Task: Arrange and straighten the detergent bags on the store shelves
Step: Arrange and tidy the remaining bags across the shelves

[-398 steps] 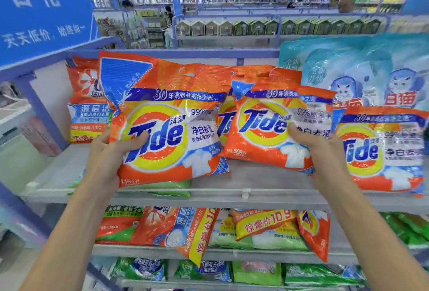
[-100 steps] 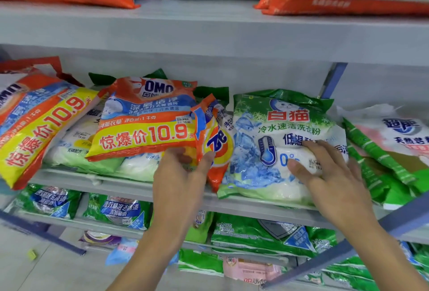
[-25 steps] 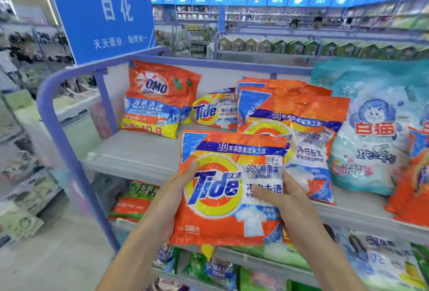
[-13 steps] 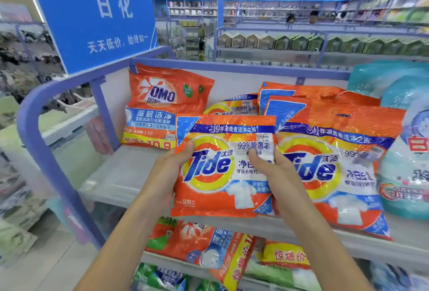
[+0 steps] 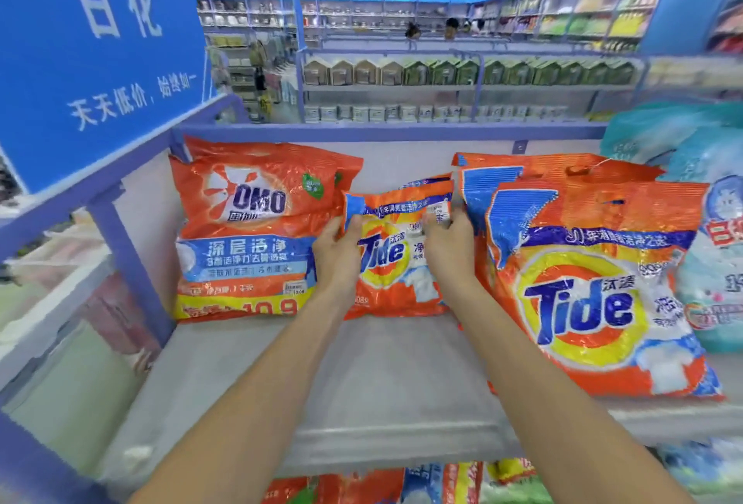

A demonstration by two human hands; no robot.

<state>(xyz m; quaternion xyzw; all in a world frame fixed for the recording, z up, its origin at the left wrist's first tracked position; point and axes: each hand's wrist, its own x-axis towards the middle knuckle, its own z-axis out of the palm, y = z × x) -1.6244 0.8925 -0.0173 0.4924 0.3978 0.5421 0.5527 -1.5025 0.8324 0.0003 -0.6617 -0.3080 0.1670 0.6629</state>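
A small orange Tide bag (image 5: 392, 262) stands at the back of the top shelf (image 5: 394, 383), between an orange OMO bag (image 5: 249, 230) on its left and a large Tide bag (image 5: 591, 286) on its right. My left hand (image 5: 337, 258) grips the small bag's upper left edge. My right hand (image 5: 450, 254) grips its upper right part. Another small Tide bag peeks out just behind it.
Pale blue detergent bags (image 5: 715, 262) crowd the shelf's right end. A blue sign (image 5: 88, 41) hangs at the upper left above the blue shelf frame (image 5: 128, 262). More bags (image 5: 402, 483) lie on the shelf below. Store aisles and distant people fill the background.
Both hands have carried the small Tide bag from the shelf's front edge back to the rear, setting it between the OMO bag and the large Tide bag. My grip moved up to its top corners.
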